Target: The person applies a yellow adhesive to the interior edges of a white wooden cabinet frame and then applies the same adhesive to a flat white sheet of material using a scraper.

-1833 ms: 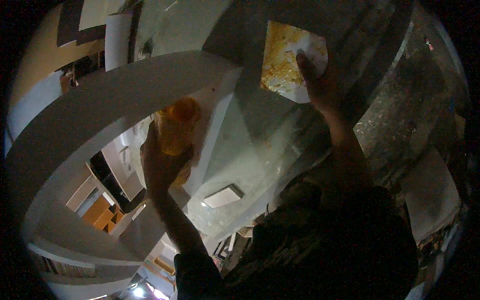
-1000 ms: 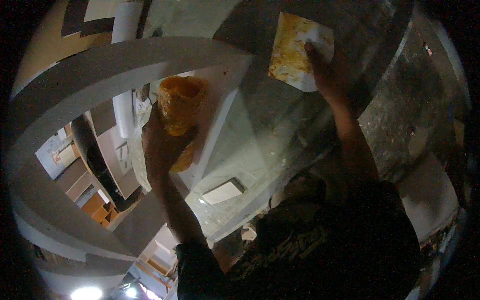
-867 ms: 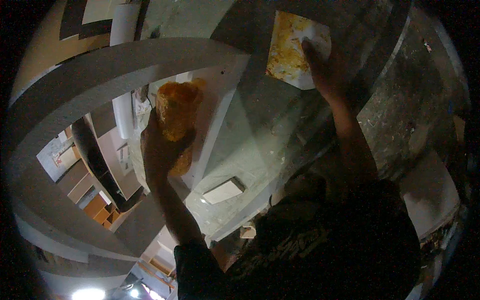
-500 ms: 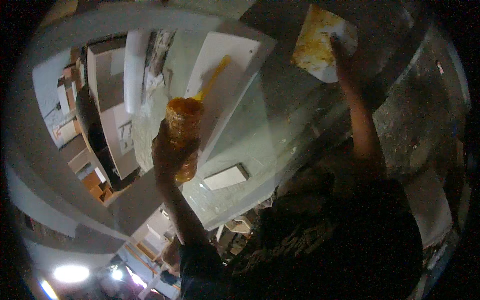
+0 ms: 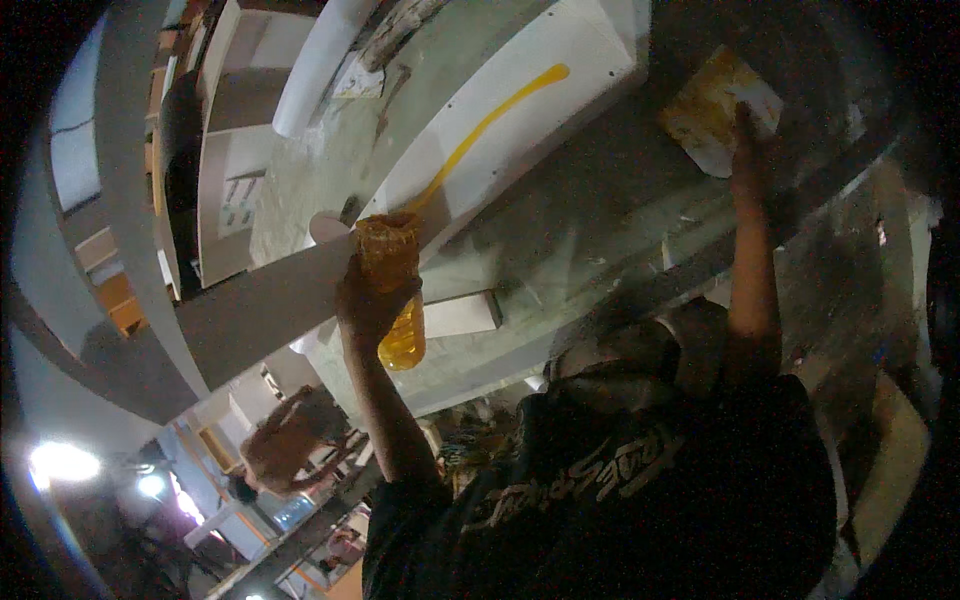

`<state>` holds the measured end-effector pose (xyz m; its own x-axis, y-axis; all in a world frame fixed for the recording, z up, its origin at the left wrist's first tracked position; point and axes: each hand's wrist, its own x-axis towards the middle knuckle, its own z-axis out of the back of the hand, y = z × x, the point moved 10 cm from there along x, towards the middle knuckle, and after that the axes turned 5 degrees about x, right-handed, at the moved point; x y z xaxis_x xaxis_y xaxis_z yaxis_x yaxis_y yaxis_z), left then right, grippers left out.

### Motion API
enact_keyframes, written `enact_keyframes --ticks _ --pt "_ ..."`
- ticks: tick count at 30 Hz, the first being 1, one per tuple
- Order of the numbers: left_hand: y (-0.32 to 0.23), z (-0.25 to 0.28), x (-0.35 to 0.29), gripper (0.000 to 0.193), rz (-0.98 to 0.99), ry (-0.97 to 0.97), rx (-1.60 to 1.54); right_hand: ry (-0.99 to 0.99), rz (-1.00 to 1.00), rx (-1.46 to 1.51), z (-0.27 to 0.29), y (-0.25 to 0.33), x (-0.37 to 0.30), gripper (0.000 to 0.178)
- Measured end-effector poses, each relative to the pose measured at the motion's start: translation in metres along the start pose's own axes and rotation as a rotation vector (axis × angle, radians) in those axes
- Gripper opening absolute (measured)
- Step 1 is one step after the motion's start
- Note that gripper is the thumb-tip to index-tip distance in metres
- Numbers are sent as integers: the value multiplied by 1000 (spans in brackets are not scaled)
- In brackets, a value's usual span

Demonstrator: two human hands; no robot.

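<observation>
My left hand (image 5: pixel 372 305) is wrapped round a plastic bottle (image 5: pixel 392 245) of amber-yellow liquid, its wide top smeared with the same stuff. The bottle is tilted over a long white board (image 5: pixel 555 110) on the table, and a yellow stripe (image 5: pixel 497 115) of the liquid runs along the board from the bottle's mouth. At the far right my right hand (image 5: pixel 744 130) grips a flat, pale, squarish plate (image 5: pixel 700 105) stained yellow-brown, held apart from the board. How its fingers sit on the plate is too dark to make out fully.
A white block (image 5: pixel 460 313) lies on the worn greenish table (image 5: pixel 300 200) behind the bottle. A white roll (image 5: pixel 320 70) rests along the far side. At left stands a pale shelf unit (image 5: pixel 230 190). Another person (image 5: pixel 295 440) is in the background at lower left.
The yellow stripe on the board has grown longer, and the bottle is drawn back along the board. The view has shifted; my right hand still holds the plate.
</observation>
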<state>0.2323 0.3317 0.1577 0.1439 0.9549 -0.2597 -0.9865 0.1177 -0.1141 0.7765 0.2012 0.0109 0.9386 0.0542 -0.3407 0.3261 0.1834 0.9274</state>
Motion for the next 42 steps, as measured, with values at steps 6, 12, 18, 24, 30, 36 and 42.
enact_keyframes --ticks 6,12,18,24,30,36,42 --pt "31 2 -19 70 -12 -192 -119 314 121 179 -12 -80 82 73" --pt "45 -5 -44 72 376 -168 -80 463 -5 144 -12 -69 48 67" --pt "51 -20 -56 74 253 -234 -302 375 -6 351 53 -40 -37 56" --pt "52 -19 -60 73 174 -341 -357 1263 395 -28 -51 -2 -265 28" --pt "46 0 -68 67 225 -339 -362 1385 464 31 -119 -2 -374 25" --pt "44 0 -70 70 178 -291 -377 1269 177 293 -172 8 -386 28" --pt "38 1 -88 65 211 -204 -156 914 0 596 -183 44 -292 34"
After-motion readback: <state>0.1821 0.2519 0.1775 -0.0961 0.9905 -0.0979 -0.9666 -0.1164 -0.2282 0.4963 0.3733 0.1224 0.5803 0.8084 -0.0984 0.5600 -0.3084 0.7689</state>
